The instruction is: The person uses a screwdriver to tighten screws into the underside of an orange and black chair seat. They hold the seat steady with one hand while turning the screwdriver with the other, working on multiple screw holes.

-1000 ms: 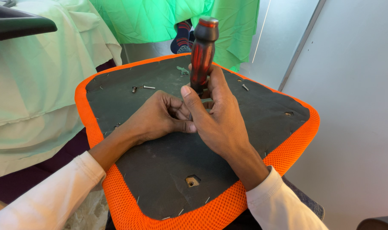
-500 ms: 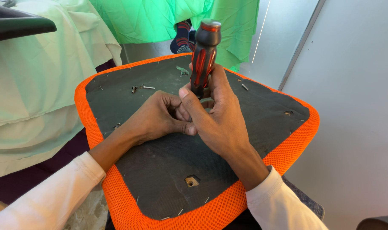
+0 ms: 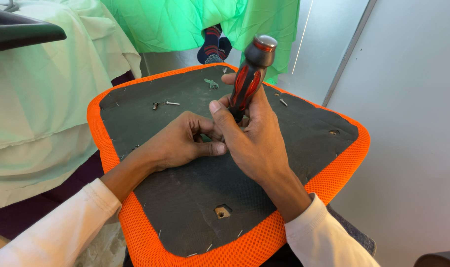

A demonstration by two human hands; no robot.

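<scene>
Right now the right hand is wrapped tight around a red-and-black screwdriver, held nearly upright over the middle of an upturned chair seat with orange mesh edging. Its tip is hidden behind the fingers. The left hand, fingers curled, presses on the dark underside just beside the tip; whether it pinches anything cannot be told. Loose screws lie farther back. Keeping the tool square and pressing straight down would likely prevent slipping.

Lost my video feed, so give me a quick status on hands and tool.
Right hand gripping screwdriver upright on seat underside. Left hand steadying at its tip. Loose screw lies clear.
</scene>
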